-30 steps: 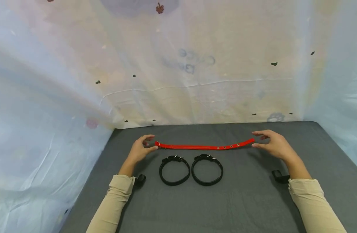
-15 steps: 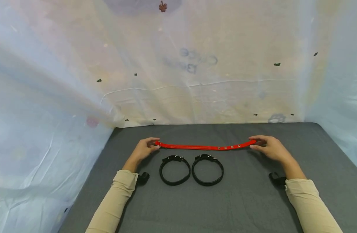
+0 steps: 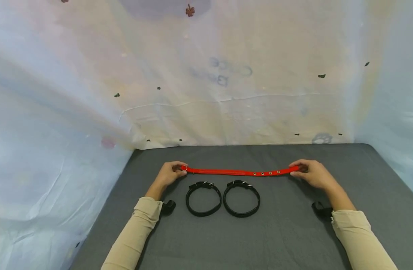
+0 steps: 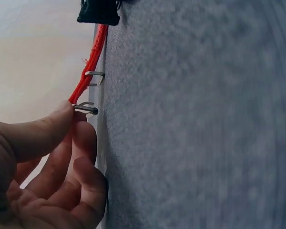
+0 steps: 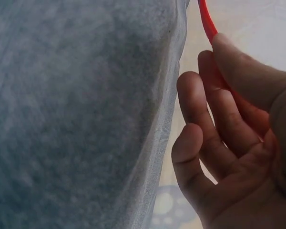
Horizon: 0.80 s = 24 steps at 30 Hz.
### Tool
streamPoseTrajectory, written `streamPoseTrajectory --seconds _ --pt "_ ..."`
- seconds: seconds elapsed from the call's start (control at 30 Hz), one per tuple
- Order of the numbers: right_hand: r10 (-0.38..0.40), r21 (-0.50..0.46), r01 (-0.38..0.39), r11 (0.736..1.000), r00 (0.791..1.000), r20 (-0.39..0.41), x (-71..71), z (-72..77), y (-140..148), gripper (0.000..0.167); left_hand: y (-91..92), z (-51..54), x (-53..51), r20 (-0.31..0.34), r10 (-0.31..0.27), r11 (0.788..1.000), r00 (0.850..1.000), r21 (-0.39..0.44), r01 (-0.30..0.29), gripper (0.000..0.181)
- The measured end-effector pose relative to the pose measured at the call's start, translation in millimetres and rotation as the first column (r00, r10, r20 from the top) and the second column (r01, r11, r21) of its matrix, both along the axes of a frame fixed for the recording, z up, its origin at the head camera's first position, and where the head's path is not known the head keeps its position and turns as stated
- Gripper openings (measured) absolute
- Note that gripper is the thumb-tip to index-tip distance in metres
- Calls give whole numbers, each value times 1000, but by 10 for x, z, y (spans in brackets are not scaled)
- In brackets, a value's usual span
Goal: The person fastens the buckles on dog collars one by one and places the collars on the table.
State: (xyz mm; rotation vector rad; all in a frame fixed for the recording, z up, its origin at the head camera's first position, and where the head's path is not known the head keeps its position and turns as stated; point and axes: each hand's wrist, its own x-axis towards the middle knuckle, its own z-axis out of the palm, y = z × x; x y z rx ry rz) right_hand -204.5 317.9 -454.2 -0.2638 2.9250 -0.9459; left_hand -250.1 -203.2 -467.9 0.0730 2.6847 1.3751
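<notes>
A red collar (image 3: pixel 223 172) with metal eyelets toward its right end lies stretched out lengthwise between both hands. My left hand (image 3: pixel 167 174) pinches its buckle end between thumb and fingers; metal buckle parts (image 4: pixel 87 109) show at the fingertips in the left wrist view. At the other end, my right hand (image 3: pixel 311 173) pinches the eyelet end, and the red strap (image 5: pixel 207 21) runs out from under the thumb in the right wrist view. Nearer the person, two black collars (image 3: pixel 204 214) (image 3: pixel 241 215), buckled into rings, lie side by side.
A grey cloth (image 3: pixel 277 240) covers the table. Patterned pale sheeting (image 3: pixel 226 120) hangs behind the table and along its sides. Black straps (image 3: pixel 168 207) (image 3: pixel 322 210) sit at both wrists, below the beige sleeves (image 3: pixel 135 232).
Both hands have closed in on the red collar's ends and now pinch them; the right hand came in leftward from just beyond the tip. The black collars have stayed in place.
</notes>
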Motion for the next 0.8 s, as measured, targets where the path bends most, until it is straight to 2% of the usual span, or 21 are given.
streamPoseTrajectory --seconds 0.27,0.37,0.67,0.8 --pt "5 -9 -5 1000 1000 -29 33 -2 1 34 30 -26 -2 -44 42 997 998 62 -39 26" --pt "-6 -10 5 1000 999 -45 44 27 -14 33 30 0 -1 -77 39 993 996 111 -31 29" --pt "-45 -58 39 998 993 -109 134 216 -115 28 72 205 61 -177 86 960 980 280 -34 40" --pt "-49 -97 36 995 989 -136 196 339 -165 31 87 325 131 -250 99 945 963 327 -12 39"
